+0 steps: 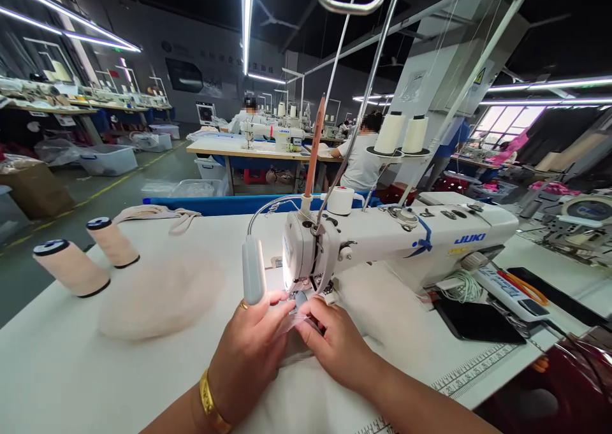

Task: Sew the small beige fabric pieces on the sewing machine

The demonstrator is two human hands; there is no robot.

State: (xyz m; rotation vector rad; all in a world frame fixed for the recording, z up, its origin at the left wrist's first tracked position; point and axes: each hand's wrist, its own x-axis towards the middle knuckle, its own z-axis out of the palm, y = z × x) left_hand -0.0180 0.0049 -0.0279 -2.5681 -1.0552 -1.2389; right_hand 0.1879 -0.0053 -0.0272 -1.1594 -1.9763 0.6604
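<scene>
My left hand (251, 351) and my right hand (335, 341) meet just in front of the needle of a white sewing machine (392, 239). Both pinch a small, thin, pale strip of fabric (295, 322) between fingertips, held under the lit presser foot (302, 290). The left hand wears a gold ring and a gold bracelet. A grey gooseneck lamp (253, 269) hangs just left of the needle, above my left fingers.
A pale pink fabric pile (157, 300) and two pink thread cones (71, 267) lie at the left. A black tablet (475, 322), scissors (519, 284) and white cord lie at the right. Two white thread cones (400, 134) stand behind the machine. Other workers sit at far tables.
</scene>
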